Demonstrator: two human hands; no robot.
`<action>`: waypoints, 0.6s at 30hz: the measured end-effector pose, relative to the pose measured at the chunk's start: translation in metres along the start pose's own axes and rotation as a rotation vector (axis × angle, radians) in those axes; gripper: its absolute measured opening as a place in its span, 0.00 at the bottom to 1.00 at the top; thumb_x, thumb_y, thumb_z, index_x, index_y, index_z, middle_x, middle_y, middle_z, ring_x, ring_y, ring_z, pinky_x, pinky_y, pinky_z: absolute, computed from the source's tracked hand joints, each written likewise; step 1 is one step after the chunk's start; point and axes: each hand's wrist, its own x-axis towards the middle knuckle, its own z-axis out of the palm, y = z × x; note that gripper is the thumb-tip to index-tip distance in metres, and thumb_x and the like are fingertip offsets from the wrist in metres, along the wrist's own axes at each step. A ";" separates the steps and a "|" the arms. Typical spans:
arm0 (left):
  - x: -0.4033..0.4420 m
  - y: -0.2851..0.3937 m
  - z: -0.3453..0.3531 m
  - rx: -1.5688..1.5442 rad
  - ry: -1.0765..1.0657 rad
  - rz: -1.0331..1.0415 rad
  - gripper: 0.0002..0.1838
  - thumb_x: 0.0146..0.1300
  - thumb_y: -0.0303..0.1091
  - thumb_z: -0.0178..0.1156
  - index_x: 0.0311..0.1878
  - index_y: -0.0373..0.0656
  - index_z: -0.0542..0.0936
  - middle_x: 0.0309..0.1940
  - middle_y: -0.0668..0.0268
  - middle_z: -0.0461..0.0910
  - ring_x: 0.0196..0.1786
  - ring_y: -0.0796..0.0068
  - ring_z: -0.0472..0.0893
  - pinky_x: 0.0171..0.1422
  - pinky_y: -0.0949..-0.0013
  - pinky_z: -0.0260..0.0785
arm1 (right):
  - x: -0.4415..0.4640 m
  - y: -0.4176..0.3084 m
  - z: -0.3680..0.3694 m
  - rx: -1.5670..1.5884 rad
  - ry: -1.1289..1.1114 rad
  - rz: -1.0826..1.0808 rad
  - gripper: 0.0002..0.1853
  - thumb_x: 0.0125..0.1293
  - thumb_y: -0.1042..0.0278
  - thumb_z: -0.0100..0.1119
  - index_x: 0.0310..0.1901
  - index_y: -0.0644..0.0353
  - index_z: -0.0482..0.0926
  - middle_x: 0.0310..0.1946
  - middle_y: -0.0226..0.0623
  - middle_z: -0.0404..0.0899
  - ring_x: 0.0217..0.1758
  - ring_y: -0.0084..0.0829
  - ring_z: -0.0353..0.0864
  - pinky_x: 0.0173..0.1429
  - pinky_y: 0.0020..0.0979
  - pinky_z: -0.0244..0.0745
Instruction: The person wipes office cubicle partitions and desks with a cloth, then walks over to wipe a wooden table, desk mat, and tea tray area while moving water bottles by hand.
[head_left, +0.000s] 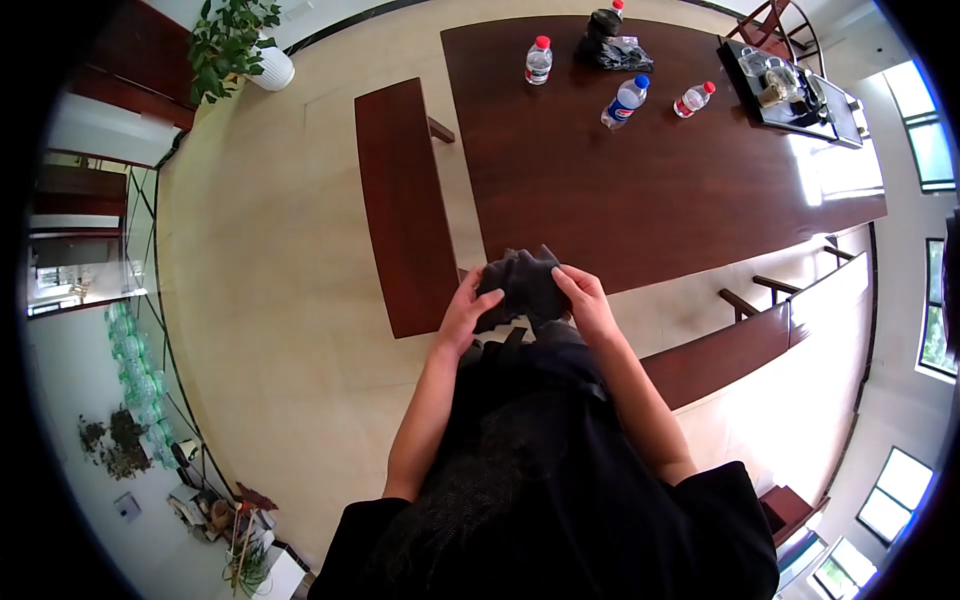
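A crumpled dark grey cloth (528, 284) is stretched between both hands, in front of my body and beside the near edge of the table. My left hand (470, 312) grips its left side, thumb on top and the other fingers mostly hidden behind it. At the upper right corner, my right hand (588, 300) pinches the cloth between thumb and fingers. The cloth's lower part hangs near my dark clothing. Whether it is a garment or a plain rag I cannot make out.
The brown wooden table (640, 190) carries a blue-capped bottle (624, 102), red-capped bottles (538, 62), a black plastic bag (622, 54) and a tray with glassware (785, 90). Benches (405, 210) stand along its sides. A potted plant (268, 66) is at the far left.
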 end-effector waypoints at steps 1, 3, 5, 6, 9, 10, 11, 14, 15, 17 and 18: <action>0.010 -0.004 0.017 0.061 0.012 0.012 0.19 0.61 0.26 0.64 0.55 0.43 0.72 0.45 0.69 0.78 0.49 0.78 0.78 0.56 0.73 0.71 | 0.004 -0.009 -0.017 -0.019 -0.030 -0.010 0.14 0.74 0.57 0.53 0.47 0.58 0.82 0.28 0.19 0.77 0.26 0.10 0.68 0.27 0.18 0.60; 0.026 -0.015 0.044 0.172 0.037 0.032 0.22 0.59 0.24 0.67 0.55 0.44 0.71 0.46 0.69 0.78 0.50 0.78 0.78 0.57 0.74 0.71 | 0.006 -0.024 -0.046 0.062 -0.064 0.027 0.16 0.74 0.56 0.51 0.49 0.59 0.81 0.28 0.21 0.78 0.25 0.13 0.69 0.26 0.19 0.61; 0.038 -0.028 0.062 0.036 -0.024 0.046 0.27 0.57 0.19 0.66 0.59 0.44 0.69 0.49 0.66 0.80 0.52 0.72 0.80 0.61 0.66 0.73 | 0.001 -0.033 -0.076 0.262 -0.129 0.084 0.19 0.74 0.55 0.47 0.51 0.61 0.80 0.29 0.24 0.79 0.24 0.16 0.70 0.25 0.21 0.61; 0.038 -0.024 0.081 -0.067 -0.059 0.049 0.27 0.57 0.19 0.65 0.60 0.44 0.69 0.49 0.66 0.80 0.52 0.72 0.80 0.61 0.66 0.73 | -0.002 -0.035 -0.091 0.423 -0.178 0.111 0.20 0.74 0.55 0.45 0.51 0.62 0.80 0.29 0.26 0.80 0.24 0.18 0.70 0.25 0.21 0.61; 0.041 -0.009 0.140 -0.152 -0.074 0.089 0.25 0.57 0.21 0.68 0.56 0.44 0.70 0.47 0.67 0.78 0.51 0.76 0.79 0.57 0.71 0.73 | 0.013 -0.037 -0.119 0.773 -0.147 0.291 0.24 0.68 0.57 0.40 0.54 0.67 0.77 0.36 0.37 0.83 0.30 0.31 0.79 0.33 0.29 0.74; 0.045 -0.011 0.151 -0.140 -0.106 0.062 0.25 0.57 0.21 0.67 0.56 0.44 0.70 0.46 0.68 0.78 0.50 0.77 0.79 0.56 0.71 0.73 | 0.018 -0.037 -0.118 0.822 -0.080 0.372 0.24 0.67 0.58 0.41 0.54 0.66 0.77 0.38 0.39 0.84 0.33 0.33 0.80 0.36 0.31 0.76; 0.048 -0.013 0.159 -0.126 -0.139 0.032 0.24 0.57 0.21 0.67 0.56 0.44 0.70 0.45 0.69 0.78 0.49 0.78 0.79 0.55 0.72 0.73 | 0.021 -0.036 -0.116 0.871 -0.010 0.454 0.24 0.65 0.59 0.42 0.54 0.66 0.77 0.40 0.40 0.84 0.35 0.35 0.82 0.39 0.33 0.79; 0.063 -0.024 0.167 -0.095 -0.213 -0.075 0.26 0.59 0.22 0.66 0.59 0.43 0.68 0.42 0.71 0.76 0.46 0.82 0.78 0.51 0.76 0.73 | 0.050 0.039 -0.152 0.644 -0.448 0.483 0.24 0.62 0.59 0.54 0.56 0.64 0.74 0.49 0.42 0.80 0.49 0.35 0.82 0.54 0.37 0.79; 0.066 -0.023 0.173 -0.078 -0.184 -0.080 0.26 0.58 0.22 0.66 0.58 0.43 0.68 0.42 0.71 0.75 0.46 0.82 0.77 0.53 0.76 0.71 | 0.051 0.041 -0.149 0.491 -0.407 0.518 0.24 0.62 0.59 0.59 0.56 0.63 0.74 0.50 0.40 0.80 0.49 0.34 0.82 0.57 0.37 0.78; 0.071 -0.023 0.176 0.016 -0.146 -0.070 0.23 0.59 0.22 0.63 0.57 0.42 0.69 0.45 0.69 0.75 0.49 0.80 0.76 0.57 0.73 0.70 | 0.057 0.038 -0.152 0.343 -0.561 0.366 0.28 0.61 0.61 0.67 0.60 0.62 0.72 0.55 0.38 0.77 0.55 0.32 0.79 0.62 0.35 0.75; 0.072 -0.022 0.175 0.007 -0.120 -0.091 0.23 0.59 0.22 0.62 0.57 0.42 0.69 0.45 0.68 0.75 0.50 0.79 0.76 0.58 0.72 0.70 | 0.058 0.032 -0.152 0.269 -0.558 0.319 0.28 0.61 0.61 0.67 0.61 0.62 0.72 0.56 0.38 0.76 0.56 0.32 0.78 0.63 0.35 0.74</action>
